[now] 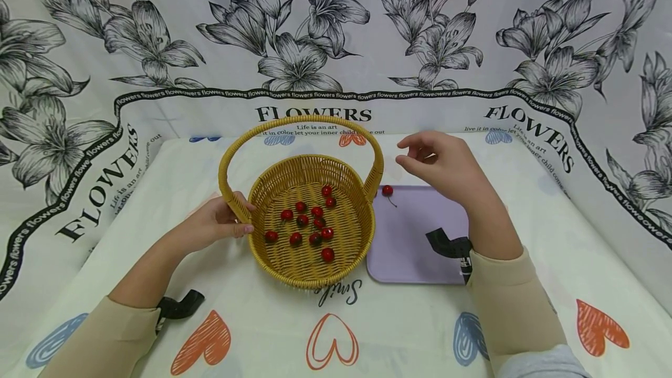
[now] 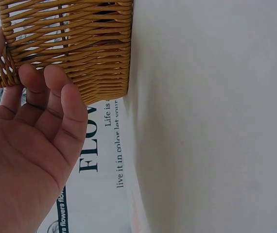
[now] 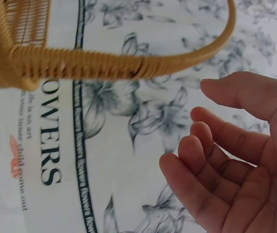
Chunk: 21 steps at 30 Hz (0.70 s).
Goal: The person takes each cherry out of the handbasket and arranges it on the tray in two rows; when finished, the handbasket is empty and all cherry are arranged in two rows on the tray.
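My left hand (image 1: 217, 220) grips the yellow wicker basket (image 1: 301, 167) at its left side, where the tall arched handle (image 1: 301, 121) meets the rim. From the left wrist view, its fingers (image 2: 73, 109) curl against the woven wall. Several red cherries (image 1: 317, 212) lie scattered over the basket's floor. Right of the basket is a lilac tray (image 1: 415, 273), partly covered by my right forearm. One cherry with a stem (image 1: 387, 191) sits by the tray's upper left corner. Above the tray hovers my right hand (image 1: 443, 162), fingers loosely bent and holding nothing, near the handle's right end.
A white cloth printed with hearts (image 1: 332, 340) covers the table. Behind it hangs a curtain with black-and-white flowers (image 1: 299, 63). A dark strap mount (image 1: 181, 305) is on the left wrist, and another (image 1: 448, 244) is on the right.
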{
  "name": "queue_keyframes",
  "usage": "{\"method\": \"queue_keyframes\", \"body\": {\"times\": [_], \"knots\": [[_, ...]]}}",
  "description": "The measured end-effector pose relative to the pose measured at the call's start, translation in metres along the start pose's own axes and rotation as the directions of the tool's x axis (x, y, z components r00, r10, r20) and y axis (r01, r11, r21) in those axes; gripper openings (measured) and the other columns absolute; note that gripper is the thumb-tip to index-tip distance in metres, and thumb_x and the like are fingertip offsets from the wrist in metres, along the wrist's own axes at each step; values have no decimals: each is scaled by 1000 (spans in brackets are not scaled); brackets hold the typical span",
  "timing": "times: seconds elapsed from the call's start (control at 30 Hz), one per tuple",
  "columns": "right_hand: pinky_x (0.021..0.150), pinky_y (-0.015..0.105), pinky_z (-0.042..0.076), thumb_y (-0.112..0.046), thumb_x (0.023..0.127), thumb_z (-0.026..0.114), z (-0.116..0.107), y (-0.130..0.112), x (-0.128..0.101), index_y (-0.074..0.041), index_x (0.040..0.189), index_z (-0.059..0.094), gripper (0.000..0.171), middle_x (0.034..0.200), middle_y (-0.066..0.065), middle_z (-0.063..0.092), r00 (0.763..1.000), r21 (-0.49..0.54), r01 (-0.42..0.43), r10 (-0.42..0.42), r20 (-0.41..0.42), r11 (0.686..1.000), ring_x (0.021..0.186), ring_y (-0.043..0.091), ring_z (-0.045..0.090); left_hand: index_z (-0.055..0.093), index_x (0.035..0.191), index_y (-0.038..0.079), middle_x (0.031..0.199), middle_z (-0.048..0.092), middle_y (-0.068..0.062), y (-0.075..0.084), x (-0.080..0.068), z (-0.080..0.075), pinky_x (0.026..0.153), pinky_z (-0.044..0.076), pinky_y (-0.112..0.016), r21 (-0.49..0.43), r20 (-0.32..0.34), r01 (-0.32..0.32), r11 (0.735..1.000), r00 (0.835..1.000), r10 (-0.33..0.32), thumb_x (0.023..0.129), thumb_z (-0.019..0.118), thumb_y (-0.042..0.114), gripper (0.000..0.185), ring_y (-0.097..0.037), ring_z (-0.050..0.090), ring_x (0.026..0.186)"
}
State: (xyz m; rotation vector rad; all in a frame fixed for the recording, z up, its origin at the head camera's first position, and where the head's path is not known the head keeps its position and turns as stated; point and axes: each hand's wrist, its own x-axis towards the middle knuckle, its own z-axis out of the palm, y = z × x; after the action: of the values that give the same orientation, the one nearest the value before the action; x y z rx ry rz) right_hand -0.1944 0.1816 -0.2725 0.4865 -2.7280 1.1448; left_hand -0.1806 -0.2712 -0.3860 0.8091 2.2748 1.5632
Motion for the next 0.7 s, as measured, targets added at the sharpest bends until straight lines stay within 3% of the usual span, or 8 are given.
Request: {"method": "queue_keyframes", "body": {"times": [0.13, 0.4, 0.7], "knots": [[77, 23, 52, -25, 96, 75, -3, -12, -11, -10, 112, 73, 22, 91, 6, 65, 998, 49, 55, -53, -34, 997, 86, 18, 61, 54, 115, -10, 90, 63, -11, 0, 1, 0, 63, 53, -34, -3, 3, -1, 1000, 1000, 1, 92, 72, -5, 29, -17, 60, 71], [72, 23, 52, -15, 94, 77, 1, -32, -28, -9, 104, 74, 13, 86, 2, 66, 983, 124, 182, -177, -47, 975, 81, 14, 60, 55, 115, -8, 93, 64, -10, 2, 0, 0, 64, 54, -33, -1, 0, 11, 1000, 1000, -11, 93, 72, -4, 29, -17, 60, 72], [71, 29, 56, -7, 91, 78, 25, -44, -31, -10, 101, 74, 11, 87, -3, 65, 939, 191, 316, -335, 75, 929, 79, 12, 60, 56, 115, -8, 96, 65, -12, 3, 0, 1, 65, 54, -32, 7, -8, 25, 1000, 1000, -25, 93, 73, -2, 29, -18, 61, 73]]}}
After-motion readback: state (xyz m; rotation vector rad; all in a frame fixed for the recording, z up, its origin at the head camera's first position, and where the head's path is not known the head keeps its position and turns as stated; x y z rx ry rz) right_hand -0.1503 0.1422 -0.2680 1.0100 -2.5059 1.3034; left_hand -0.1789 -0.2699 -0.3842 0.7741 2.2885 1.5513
